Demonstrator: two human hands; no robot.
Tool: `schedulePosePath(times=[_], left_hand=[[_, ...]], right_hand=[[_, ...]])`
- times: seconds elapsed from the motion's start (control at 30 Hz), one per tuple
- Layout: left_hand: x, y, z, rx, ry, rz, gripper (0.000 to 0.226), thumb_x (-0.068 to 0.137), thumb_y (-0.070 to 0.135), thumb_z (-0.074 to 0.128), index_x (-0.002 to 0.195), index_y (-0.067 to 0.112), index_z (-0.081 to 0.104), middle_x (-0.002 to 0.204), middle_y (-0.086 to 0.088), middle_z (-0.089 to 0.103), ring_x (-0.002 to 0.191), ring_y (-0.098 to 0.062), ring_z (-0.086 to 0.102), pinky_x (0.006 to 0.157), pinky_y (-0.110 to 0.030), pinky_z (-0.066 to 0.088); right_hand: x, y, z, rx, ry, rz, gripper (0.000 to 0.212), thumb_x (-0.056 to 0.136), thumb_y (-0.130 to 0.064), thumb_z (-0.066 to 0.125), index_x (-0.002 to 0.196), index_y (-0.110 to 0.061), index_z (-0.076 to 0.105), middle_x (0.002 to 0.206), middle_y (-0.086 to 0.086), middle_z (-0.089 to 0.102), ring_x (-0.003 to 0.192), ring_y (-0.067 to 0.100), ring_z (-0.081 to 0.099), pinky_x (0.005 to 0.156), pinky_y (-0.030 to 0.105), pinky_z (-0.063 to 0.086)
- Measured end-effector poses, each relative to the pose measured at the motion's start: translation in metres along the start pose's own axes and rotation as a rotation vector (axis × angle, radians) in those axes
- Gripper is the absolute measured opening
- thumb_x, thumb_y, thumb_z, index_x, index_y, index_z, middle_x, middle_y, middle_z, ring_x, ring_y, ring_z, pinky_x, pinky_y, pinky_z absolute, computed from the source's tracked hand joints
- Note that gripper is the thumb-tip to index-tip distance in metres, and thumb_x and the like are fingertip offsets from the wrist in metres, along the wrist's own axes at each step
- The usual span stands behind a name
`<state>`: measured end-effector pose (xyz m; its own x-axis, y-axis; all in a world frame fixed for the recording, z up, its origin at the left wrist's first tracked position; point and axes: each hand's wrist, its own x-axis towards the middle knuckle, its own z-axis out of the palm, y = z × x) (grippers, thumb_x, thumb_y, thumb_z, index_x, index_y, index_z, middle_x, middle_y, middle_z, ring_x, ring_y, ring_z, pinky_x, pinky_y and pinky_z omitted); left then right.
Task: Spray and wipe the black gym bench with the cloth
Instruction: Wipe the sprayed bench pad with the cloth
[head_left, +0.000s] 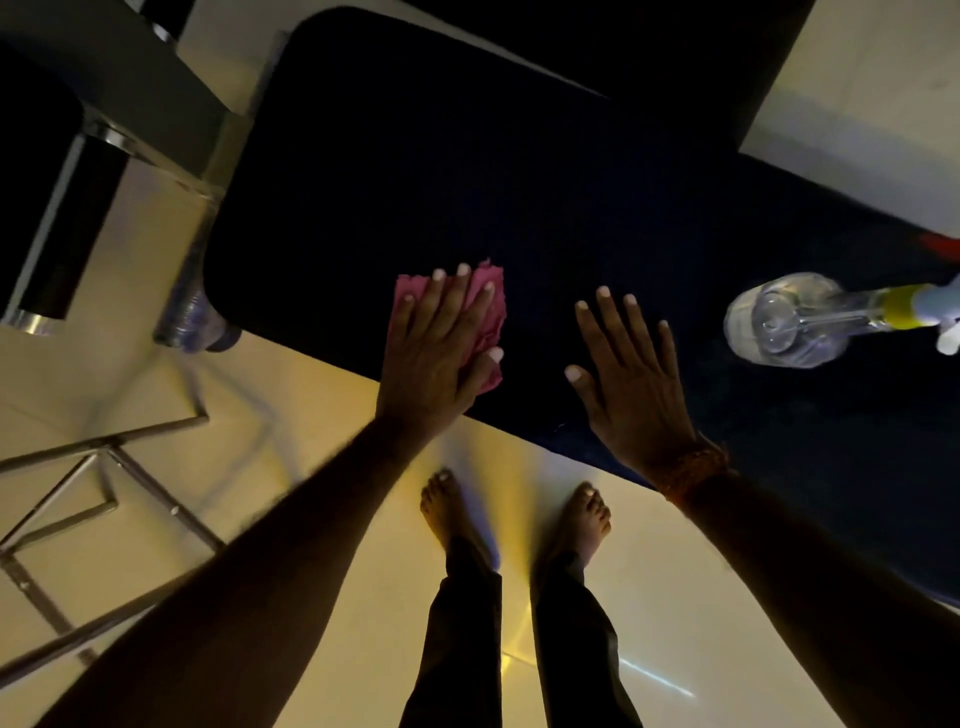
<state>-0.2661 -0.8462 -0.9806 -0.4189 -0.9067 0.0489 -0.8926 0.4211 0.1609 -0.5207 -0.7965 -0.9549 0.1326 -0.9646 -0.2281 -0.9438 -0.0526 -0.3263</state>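
Your left hand (441, 343), fingers straight, presses the cloth (498, 319) flat on the black surface (415, 156) at centre frame, right hand (628, 379) spread bare beside it; a wide rightward stroke could, by my judgement, knock the bottle (779, 319) off.

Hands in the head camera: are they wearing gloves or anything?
No gloves and no sleeves show: the left hand and right hand are bare, like both forearms. The only thing worn is an orange-brown thread band round the right wrist.
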Motion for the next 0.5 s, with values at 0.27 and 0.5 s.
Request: schedulePosePath(times=[0.27, 0.5], left_hand=[[-0.012, 0.027, 0.005, 0.029, 0.06, -0.042, 0.052, 0.11, 0.034, 0.035, 0.159, 0.017, 0.034, 0.167, -0.009, 0.029, 0.156, -0.029, 0.025, 0.124, -0.052, 0.027], [0.005, 0.025, -0.005, 0.074, 0.034, -0.073, 0.054, 0.11, 0.036, 0.034, 0.16, 0.016, 0.032, 0.167, -0.009, 0.028, 0.156, -0.029, 0.024, 0.124, -0.052, 0.025]], right_hand=[[-0.004, 0.012, 0.005, -0.007, -0.001, -0.072, 0.065, 0.109, -0.05, 0.028, 0.166, -0.021, 0.017, 0.175, 0.006, 0.007, 0.162, 0.029, 0.004, 0.128, 0.06, 0.009], [-0.007, 0.011, 0.003, 0.003, -0.005, -0.072, 0.065, 0.109, -0.051, 0.025, 0.166, -0.02, 0.017, 0.175, 0.008, 0.008, 0.162, 0.029, 0.004, 0.129, 0.059, 0.008]])
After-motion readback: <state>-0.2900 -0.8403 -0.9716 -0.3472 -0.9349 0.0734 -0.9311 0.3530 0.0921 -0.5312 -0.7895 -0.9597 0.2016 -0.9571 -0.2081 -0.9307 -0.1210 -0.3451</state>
